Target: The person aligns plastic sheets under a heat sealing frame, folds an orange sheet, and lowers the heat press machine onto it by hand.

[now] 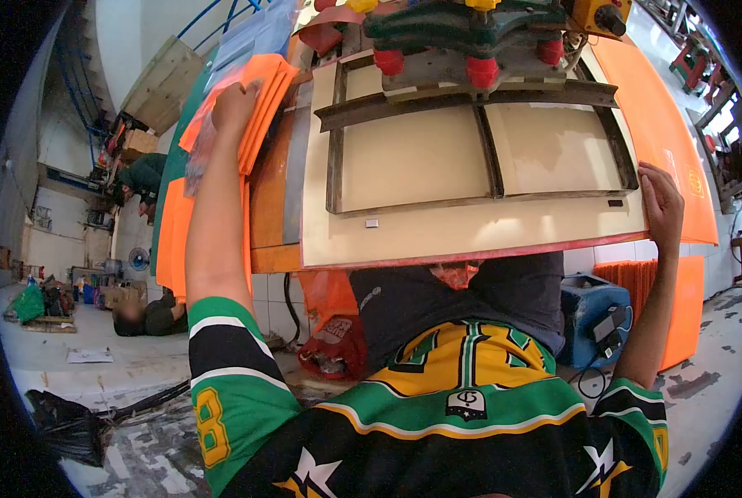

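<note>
My left hand (234, 109) lies with curled fingers over a stack of folded orange sheets (267, 104), at the left side of the work table. Clear plastic (195, 170) hangs by that wrist; what the fingers grip is hidden. My right hand (663, 203) is bent around the right edge of a large cream board (404, 235), fingertips at its rim. A dark metal frame with a crossbar (489, 153) lies flat on the board. Above it stands a green press head (462, 37) with red knobs.
More orange sheets (686, 158) spread right of the board, and others (176, 241) hang at the left. A blue box (585, 311) stands under the table's right side. Two people (142, 178) are on the floor area to the left. A black bag (65, 425) lies lower left.
</note>
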